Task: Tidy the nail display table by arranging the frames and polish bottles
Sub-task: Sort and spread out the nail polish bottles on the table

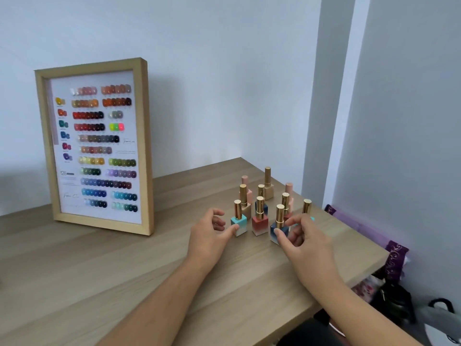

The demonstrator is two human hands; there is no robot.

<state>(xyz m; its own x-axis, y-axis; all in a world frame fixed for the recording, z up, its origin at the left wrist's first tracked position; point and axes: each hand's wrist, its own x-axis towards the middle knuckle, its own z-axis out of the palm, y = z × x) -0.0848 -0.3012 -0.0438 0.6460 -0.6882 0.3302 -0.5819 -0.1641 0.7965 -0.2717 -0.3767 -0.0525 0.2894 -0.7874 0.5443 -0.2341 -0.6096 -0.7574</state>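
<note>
A pale wooden surface (pixel 99 270) runs along the wall into a corner at the far right. At its back left stands a wooden frame (pixel 148 146) of colour swatches, set portrait with its long axis vertical. Its top is against the wall and its glazed face is turned toward the viewer.

Off the right edge of the surface hangs a purple patterned cloth (pixel 396 255).

Both forearms reach in from the lower edge toward the far right corner, where a cluster of polish bottles stands. Every bottle is upright, its long axis vertical and its cap pointing up.

The left hand (pixel 208 236) grasps nothing. Its fingers are loosely curled and only the thumb tip touches the lower side of the teal bottle (pixel 239 224) at the front left of the cluster. The right hand (pixel 304 238) pinches the dark blue bottle (pixel 276 225) at the front, thumb on its square body and forefinger near the base of its gold cap.

Between those two stands a coral bottle (pixel 259 224). A tall beige bottle (pixel 268 189) stands at the rear.
</note>
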